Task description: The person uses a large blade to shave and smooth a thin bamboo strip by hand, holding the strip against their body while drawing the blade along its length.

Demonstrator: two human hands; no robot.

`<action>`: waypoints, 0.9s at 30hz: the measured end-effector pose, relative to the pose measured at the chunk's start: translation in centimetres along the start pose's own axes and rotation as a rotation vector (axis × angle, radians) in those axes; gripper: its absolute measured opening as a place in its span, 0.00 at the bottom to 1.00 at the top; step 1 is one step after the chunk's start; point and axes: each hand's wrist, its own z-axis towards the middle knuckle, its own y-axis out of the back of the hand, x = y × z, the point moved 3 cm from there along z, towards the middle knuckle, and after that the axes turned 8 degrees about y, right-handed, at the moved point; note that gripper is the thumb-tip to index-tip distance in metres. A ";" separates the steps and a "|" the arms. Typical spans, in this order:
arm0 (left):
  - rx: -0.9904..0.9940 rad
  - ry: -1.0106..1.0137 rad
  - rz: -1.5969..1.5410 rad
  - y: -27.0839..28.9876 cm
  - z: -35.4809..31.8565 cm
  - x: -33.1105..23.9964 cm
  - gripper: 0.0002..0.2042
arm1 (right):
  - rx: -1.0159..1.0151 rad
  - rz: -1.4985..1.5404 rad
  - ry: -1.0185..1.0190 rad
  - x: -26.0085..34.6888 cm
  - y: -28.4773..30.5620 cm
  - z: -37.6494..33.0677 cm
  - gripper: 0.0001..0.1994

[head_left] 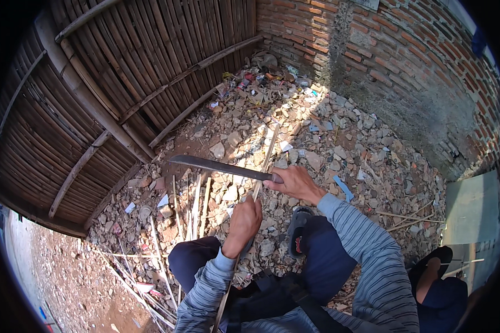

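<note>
The right hand (301, 185) grips the knife (222, 167), fingers wrapped; the left hand (244, 223) clenches a bamboo strip (270, 149). They cross above the rubble (383, 186), inside its edges. If the strip twists, the knife could slip onto the left hand.

A long, dark metal machete (222, 167) with a curved tip, pointing leftward, crosses a thin, pale wooden strip (271, 145) slanting from lower left to upper right.

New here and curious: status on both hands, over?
Right hand gripping machete. Left hand closed around pale strip. Machete crosses pale strip, contact unclear. Rubble all around.
</note>
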 end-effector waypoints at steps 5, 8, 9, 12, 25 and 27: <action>0.007 -0.050 0.040 -0.2 -0.1 1.6 0.12 | -0.036 -0.009 -0.049 1.1 -0.3 0.5 0.33; -0.021 -0.073 0.039 -0.5 -0.2 1.3 0.12 | -0.014 -0.056 0.000 1.7 -1.0 0.2 0.34; -0.029 -0.086 0.033 -0.7 -0.4 1.2 0.12 | -0.013 -0.075 -0.001 1.7 -0.8 0.0 0.33; -0.022 -0.093 0.054 -0.6 0.0 1.1 0.12 | -0.041 -0.031 -0.082 0.2 0.0 0.4 0.29; -0.064 -0.102 0.088 0.2 -0.5 0.9 0.13 | 0.007 -0.072 0.007 0.8 -0.1 -0.3 0.31; 0.004 -0.059 0.074 0.4 -0.7 0.8 0.13 | -0.061 -0.057 -0.074 -1.4 0.3 0.3 0.32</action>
